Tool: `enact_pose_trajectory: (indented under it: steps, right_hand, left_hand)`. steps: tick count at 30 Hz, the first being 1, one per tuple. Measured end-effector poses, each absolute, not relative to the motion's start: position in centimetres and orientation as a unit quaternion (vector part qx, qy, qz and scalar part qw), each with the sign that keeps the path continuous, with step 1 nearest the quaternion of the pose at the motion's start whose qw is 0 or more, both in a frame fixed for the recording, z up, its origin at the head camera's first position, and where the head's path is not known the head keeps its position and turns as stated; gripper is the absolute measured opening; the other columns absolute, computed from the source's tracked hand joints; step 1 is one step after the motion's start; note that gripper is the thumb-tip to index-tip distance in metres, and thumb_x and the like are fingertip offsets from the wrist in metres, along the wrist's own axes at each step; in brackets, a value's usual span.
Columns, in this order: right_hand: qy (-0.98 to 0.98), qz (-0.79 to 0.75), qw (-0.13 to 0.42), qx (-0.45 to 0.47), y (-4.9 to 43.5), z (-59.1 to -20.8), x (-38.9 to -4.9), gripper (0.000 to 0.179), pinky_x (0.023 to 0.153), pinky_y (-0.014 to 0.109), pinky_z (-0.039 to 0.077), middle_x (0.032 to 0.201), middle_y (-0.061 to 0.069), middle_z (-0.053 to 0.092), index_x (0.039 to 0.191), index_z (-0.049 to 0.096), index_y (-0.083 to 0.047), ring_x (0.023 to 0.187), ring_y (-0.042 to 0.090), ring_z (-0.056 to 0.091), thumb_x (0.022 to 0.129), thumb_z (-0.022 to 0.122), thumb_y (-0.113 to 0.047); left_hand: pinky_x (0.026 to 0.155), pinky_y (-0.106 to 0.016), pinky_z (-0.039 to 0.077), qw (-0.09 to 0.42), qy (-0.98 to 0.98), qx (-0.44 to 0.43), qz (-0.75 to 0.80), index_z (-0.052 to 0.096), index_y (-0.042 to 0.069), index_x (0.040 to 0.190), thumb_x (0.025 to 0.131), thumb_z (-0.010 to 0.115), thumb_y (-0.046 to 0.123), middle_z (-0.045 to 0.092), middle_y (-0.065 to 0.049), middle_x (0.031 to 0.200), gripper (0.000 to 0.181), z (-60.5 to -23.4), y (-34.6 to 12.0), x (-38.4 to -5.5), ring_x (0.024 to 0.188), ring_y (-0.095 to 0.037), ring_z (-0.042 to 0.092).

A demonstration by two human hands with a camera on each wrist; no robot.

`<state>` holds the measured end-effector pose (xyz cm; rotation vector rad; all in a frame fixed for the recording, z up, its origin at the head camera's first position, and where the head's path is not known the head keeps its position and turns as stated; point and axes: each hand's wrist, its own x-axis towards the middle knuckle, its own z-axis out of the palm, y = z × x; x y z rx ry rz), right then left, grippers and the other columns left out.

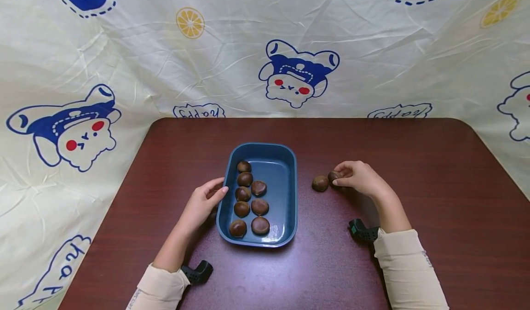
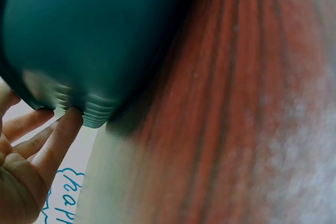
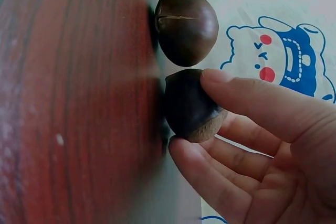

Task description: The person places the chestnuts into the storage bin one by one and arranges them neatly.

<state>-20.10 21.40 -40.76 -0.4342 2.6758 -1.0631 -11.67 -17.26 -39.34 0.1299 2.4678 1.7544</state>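
Note:
A blue tray [image 1: 282, 195] stands on the table with several brown chestnuts [image 1: 260, 207] in it, lined up along its left half. My left hand [image 1: 205, 199] holds the tray's left rim, its thumb at the top edge and other fingers against the outer wall [image 2: 79, 51]. Right of the tray, my right hand [image 1: 359, 177] pinches a dark chestnut [image 3: 190, 103] between thumb and fingers, low over the table. Beside that one lies another chestnut [image 1: 320, 183] on the tabletop, with a pale line across its shell in the right wrist view.
The dark reddish-brown table [image 1: 186, 149] has rounded far corners. Behind it hangs a pale cloth [image 1: 232, 71] printed with cartoon animals and orange slices. A black device [image 1: 198, 272] is strapped to the left wrist and a similar one [image 1: 363, 231] to the right.

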Motion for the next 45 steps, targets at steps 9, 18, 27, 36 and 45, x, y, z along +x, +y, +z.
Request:
enact_pose_trajectory:
  steps: [9,18,27,36,45]
  right_hand:
    - [0.910,-0.376,0.099,-0.144,21.8,-40.7,-20.3,0.029,0.071,0.036,0.047,0.089,0.012,0.061,0.102,0.059,0.004,0.082,0.025,0.058,0.079,0.068,-0.012]
    - [0.907,-0.395,0.068,-0.128,21.7,-39.5,-19.7,0.036,0.077,0.044,0.045,0.098,0.016,0.059,0.109,0.057,0.000,0.092,0.031,0.056,0.082,0.067,-0.022]
    - [0.897,-0.423,-0.004,-0.124,20.6,-38.8,-19.4,0.034,0.075,0.034,0.046,0.101,0.011,0.060,0.110,0.057,-0.005,0.091,0.024,0.057,0.083,0.066,-0.024]
    - [0.872,-0.471,-0.048,-0.123,18.6,-38.1,-19.5,0.034,0.076,0.021,0.046,0.102,0.012,0.061,0.109,0.058,-0.003,0.090,0.021,0.057,0.081,0.068,-0.020]
    - [0.859,-0.488,-0.027,-0.151,15.9,-37.7,-19.6,0.037,0.079,0.029,0.049,0.104,0.012,0.060,0.112,0.057,-0.002,0.090,0.022,0.059,0.081,0.068,-0.019]
  left_hand:
    - [0.082,-0.042,0.047,0.056,0.815,0.043,0.575,0.048,-0.006,0.124,0.091,0.053,0.011,0.055,-0.027,0.112,0.038,-39.3,-17.2,-11.6,0.099,-0.037,0.056]
    - [0.081,-0.042,0.047,0.057,0.817,0.039,0.573,0.048,-0.006,0.124,0.091,0.053,0.012,0.055,-0.026,0.112,0.038,-39.3,-17.2,-11.5,0.099,-0.038,0.056]
    - [0.081,-0.042,0.047,0.055,0.820,0.043,0.568,0.048,-0.006,0.124,0.091,0.053,0.012,0.056,-0.025,0.112,0.038,-39.3,-17.3,-11.5,0.099,-0.037,0.056]
    - [0.081,-0.041,0.048,0.054,0.819,0.040,0.570,0.049,-0.006,0.124,0.091,0.054,0.012,0.056,-0.025,0.112,0.038,-39.2,-17.4,-11.6,0.098,-0.037,0.057]
    - [0.081,-0.041,0.048,0.057,0.814,0.044,0.576,0.048,-0.006,0.124,0.091,0.054,0.011,0.055,-0.026,0.112,0.038,-39.4,-17.4,-11.7,0.098,-0.037,0.057]
